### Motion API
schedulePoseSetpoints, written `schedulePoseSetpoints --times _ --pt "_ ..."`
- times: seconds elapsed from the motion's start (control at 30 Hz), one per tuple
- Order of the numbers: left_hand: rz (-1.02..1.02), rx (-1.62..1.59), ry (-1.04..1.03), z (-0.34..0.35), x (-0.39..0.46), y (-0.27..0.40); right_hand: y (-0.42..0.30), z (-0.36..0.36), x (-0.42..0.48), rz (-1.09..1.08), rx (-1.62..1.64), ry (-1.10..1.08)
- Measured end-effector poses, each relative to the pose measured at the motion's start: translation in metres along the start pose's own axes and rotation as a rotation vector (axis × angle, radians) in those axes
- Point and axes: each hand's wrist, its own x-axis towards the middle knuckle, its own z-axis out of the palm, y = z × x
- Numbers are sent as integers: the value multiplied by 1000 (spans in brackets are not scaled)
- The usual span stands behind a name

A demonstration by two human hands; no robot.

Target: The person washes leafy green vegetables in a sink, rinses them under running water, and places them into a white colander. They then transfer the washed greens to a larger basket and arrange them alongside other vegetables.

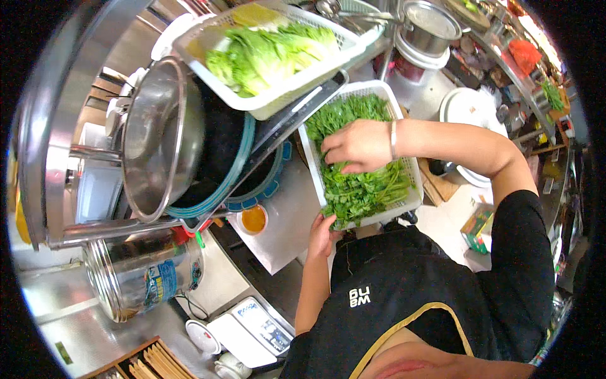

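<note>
A white plastic basket (310, 154) sits right before me, filled with leafy green herbs (364, 189) that look like coriander. Its near left corner is in the grip of my left hand (323, 234), thumb up by the leaves. My right hand (357, 144), with a bracelet at the wrist, lies over the middle of the herbs. Its fingers point down into the leaves, so their tips are partly hidden and I cannot see whether they pinch any stems. Beyond, a second white basket (307, 80) holds green lettuce leaves (274, 54).
To the left, a steel bowl (156, 142) stands tilted near a dark tub with a blue rim (246, 156). A cup of orange liquid (254, 220) rests on the steel surface (284, 237). A lidded pot (431, 23) stands far right, and a white scale (265, 327) lower left.
</note>
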Motion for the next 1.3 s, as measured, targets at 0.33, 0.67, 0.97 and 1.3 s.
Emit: schedulePoseSetpoints --times 0.33,0.67,0.97,1.3 --pt "8 -24 -177 -15 -1 -3 70 -136 106 814 121 553" --pt "81 -40 -183 -13 6 -16 84 -128 137 945 369 329" --pt "92 -74 -109 -11 -2 -14 68 -149 80 831 428 829" --pt "61 -77 -107 -17 8 -13 23 -193 -44 287 1155 1157"
